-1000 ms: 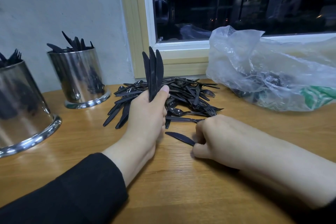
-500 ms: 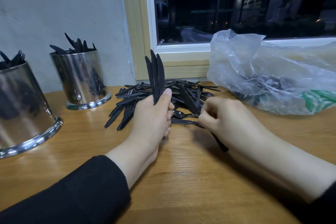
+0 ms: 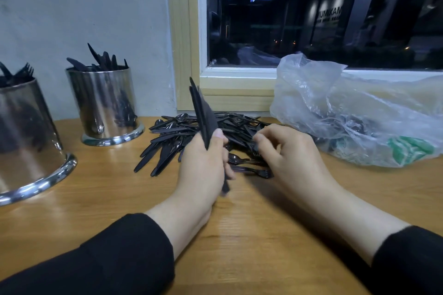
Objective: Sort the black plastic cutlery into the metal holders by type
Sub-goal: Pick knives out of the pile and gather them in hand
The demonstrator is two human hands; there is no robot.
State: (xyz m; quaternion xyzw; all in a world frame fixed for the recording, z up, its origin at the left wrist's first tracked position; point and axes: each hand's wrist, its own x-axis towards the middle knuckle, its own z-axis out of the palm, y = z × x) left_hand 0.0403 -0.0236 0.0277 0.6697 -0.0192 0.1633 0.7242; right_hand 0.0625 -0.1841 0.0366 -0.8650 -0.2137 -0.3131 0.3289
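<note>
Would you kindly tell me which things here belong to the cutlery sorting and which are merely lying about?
Part of the job:
- cutlery pile
- knives gripped by left hand
- right hand
- near holder
- far holder

Lying about:
- plastic bag

Through the dark glass window (image 3: 311, 19) you can make out one lit sign (image 3: 329, 14) with pale capital letters, mirrored and blurred; they seem to read "KAM" at the right end, the rest unclear. The green print on the clear plastic bag (image 3: 359, 112) is illegible.
</note>
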